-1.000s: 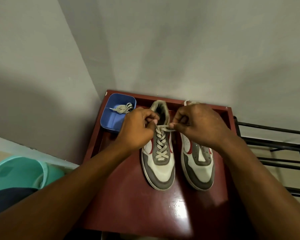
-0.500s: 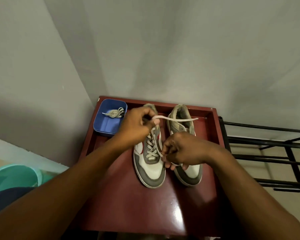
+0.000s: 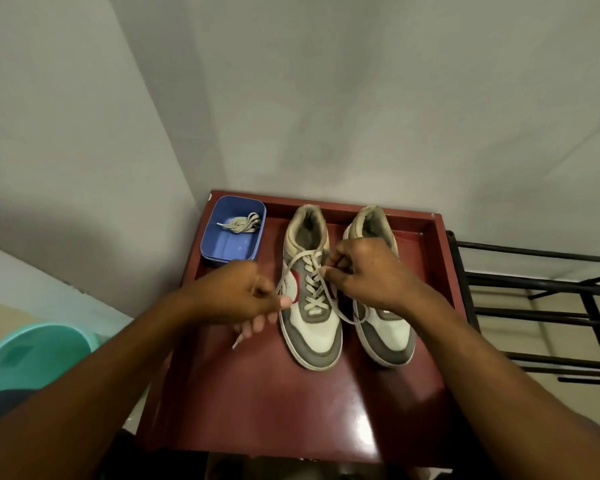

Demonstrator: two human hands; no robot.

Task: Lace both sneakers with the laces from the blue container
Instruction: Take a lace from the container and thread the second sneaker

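Two grey-and-white sneakers stand side by side on a dark red table (image 3: 264, 403). The left sneaker (image 3: 314, 327) carries a beige lace (image 3: 311, 285) crossed up its eyelets. My left hand (image 3: 243, 296) pinches one end of that lace to the left of the shoe. My right hand (image 3: 364, 271) pinches the other end over the shoe's upper eyelets and covers part of the right sneaker (image 3: 388, 334), whose eyelets look bare. A blue container (image 3: 232, 237) at the table's back left holds a second bundled lace (image 3: 241, 224).
The table sits in a corner between grey walls. A black metal rack (image 3: 541, 306) stands close on the right. A teal plastic tub (image 3: 32, 351) is on the floor to the lower left.
The two lace ends have swapped sides: my left hand dropped down and left of the shoe, my right hand rose to the top eyelets. The lace now forms a crossed loop.
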